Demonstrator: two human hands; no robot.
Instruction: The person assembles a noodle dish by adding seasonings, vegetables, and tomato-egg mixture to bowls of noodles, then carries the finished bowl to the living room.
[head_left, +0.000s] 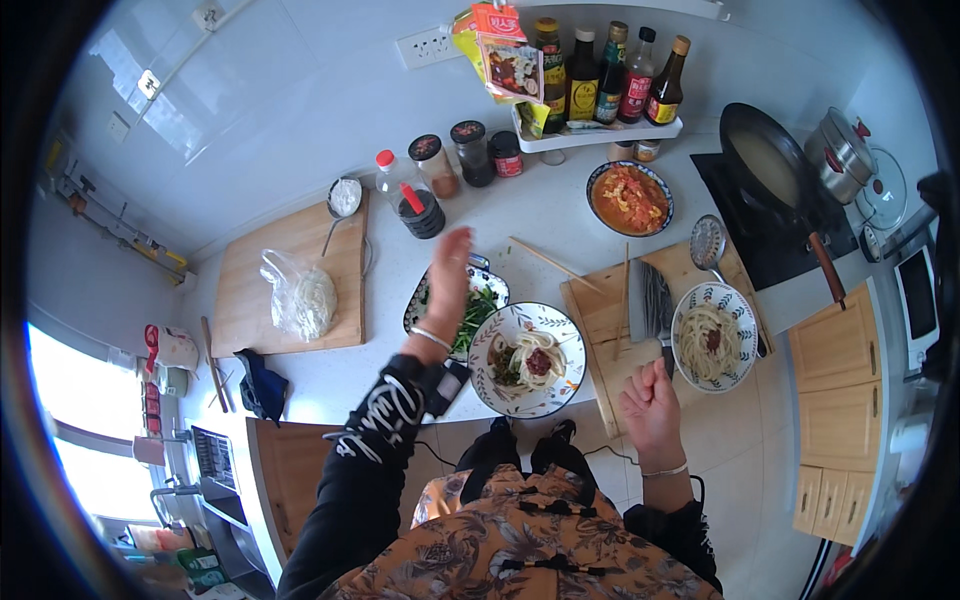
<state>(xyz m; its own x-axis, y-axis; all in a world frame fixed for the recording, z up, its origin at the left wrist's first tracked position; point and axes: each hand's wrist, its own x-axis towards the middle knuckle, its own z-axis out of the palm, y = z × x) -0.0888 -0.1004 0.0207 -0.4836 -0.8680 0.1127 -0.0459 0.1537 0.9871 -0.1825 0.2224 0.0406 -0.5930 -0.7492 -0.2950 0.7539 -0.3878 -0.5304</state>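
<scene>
Counter (388,275): bare strip between left board (245,332) and greens dish (415,290); more open surface behind, toward the bottles and jars (475,160). Tighter at centre: noodle bowl (548,396) near the front edge, greens dish just beside it on the left, right board (605,385) close on the right. That board's near corner appears to jut past the front edge. A chopstick (550,262) reaches across the gap behind onto the board; a second chopstick (622,310) lies on the wood beside the cleaver (650,300). Second noodle bowl (720,294) on the board's right part, slotted ladle (708,240) behind it. Tomato dish (591,212) farther back; wok (765,160) at far right, its handle angled toward the front.

Left hand (450,285): fingers extended, close together, nothing seen in its hold; over the greens dish, contact cannot be told. Right hand (650,408): fingers curled into a loose fist by the cleaver's handle end, between the two noodle bowls; no object shows in it, inside of the palm hidden, touch on the handle unclear.
</scene>
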